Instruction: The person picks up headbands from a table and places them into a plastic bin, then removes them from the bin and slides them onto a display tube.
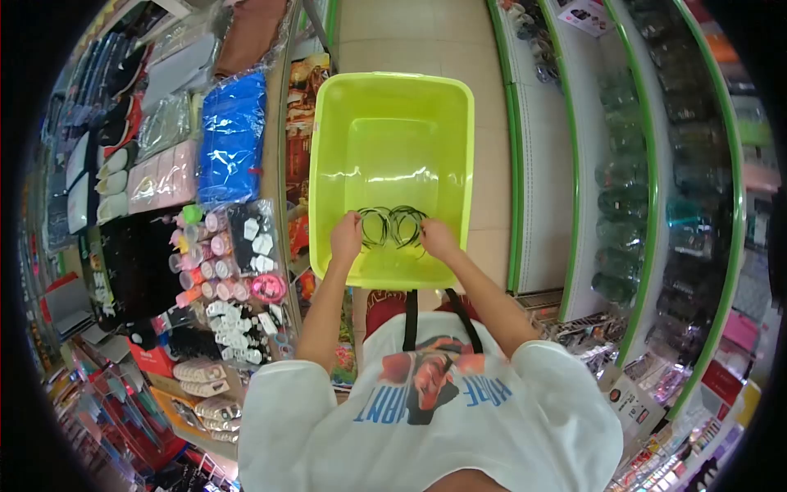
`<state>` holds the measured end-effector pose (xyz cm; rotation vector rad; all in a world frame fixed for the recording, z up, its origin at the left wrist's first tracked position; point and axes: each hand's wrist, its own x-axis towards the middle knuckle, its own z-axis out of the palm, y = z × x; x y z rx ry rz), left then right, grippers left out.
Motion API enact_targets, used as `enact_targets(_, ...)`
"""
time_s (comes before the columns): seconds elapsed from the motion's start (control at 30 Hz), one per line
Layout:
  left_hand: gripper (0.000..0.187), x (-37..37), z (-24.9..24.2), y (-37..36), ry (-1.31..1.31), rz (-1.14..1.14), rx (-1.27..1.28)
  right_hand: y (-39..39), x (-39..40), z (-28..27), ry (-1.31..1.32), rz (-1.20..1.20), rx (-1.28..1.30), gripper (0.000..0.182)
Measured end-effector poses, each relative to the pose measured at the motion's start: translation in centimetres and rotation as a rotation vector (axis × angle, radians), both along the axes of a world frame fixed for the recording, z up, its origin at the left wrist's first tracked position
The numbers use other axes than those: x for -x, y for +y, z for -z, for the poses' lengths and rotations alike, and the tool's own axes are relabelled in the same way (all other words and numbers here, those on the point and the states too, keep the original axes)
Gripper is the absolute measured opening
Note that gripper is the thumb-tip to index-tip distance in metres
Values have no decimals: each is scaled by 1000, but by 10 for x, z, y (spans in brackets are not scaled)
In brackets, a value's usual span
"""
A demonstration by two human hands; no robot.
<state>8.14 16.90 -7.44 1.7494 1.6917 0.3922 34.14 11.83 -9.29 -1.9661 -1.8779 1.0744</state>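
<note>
A lime-green plastic tub (393, 90) stands in front of me. My left hand (346, 238) is closed at the tub's near left side, with its fingers pinching a bunch of thin dark hoops (374, 227). Mirroring it, my right hand (439, 238) grips a second bunch of thin dark hoops (406, 226) from the right. The two bunches meet side by side over the near part of the tub. Both thumbs and fingertips are pressed together on the outer edges of the hoops.
On the left, a display holds a blue plastic-wrapped package (233, 139), small pink containers (215, 266) and white slippers (112, 182). Green-edged shelves (545, 180) rise on the right, stocked with glass jars (619, 201). A tiled floor (410, 37) runs ahead between them.
</note>
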Motion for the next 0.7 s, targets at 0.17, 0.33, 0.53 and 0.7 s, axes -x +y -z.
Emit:
enact_targets(0.17, 12, 14, 114, 34, 75, 83, 245, 20, 23, 66, -199, 53, 276, 20)
enact_targets(0.33, 14, 15, 163, 45, 48, 76, 276, 38, 28, 99, -290, 166, 370, 28)
enact_targets(0.53, 31, 18, 151, 42, 285, 258, 235, 18, 23, 84, -352, 264, 342, 36)
enact_targets(0.7, 40, 21, 128, 11, 237, 268, 105, -22, 23, 29, 52, 190, 359, 33)
